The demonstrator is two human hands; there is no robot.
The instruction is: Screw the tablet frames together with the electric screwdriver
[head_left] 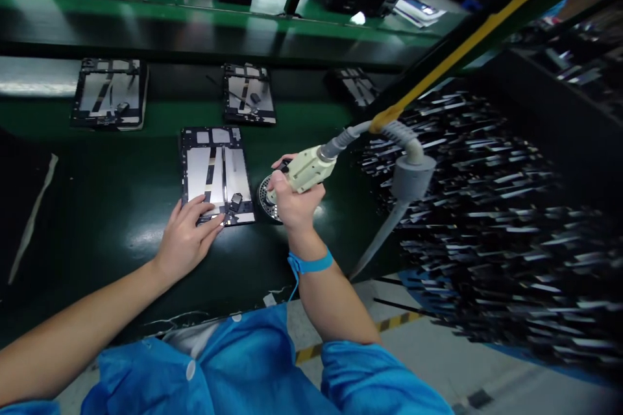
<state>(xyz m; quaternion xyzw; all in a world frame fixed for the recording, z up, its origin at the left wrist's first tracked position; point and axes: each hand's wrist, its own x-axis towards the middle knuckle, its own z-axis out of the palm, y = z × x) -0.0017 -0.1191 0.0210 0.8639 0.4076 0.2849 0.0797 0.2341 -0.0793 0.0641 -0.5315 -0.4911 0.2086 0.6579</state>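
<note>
Cream screwdriver [305, 170] clenched in right hand [292, 202] — left hand [187, 237] fingers flat, released, on tablet frame [216, 175].

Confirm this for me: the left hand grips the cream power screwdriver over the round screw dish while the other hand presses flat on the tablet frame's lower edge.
Not quite: the hands are swapped. In the head view the right hand grips the cream power screwdriver over the round screw dish, and the left hand presses flat on the lower edge of the tablet frame. The rest stands.
</note>
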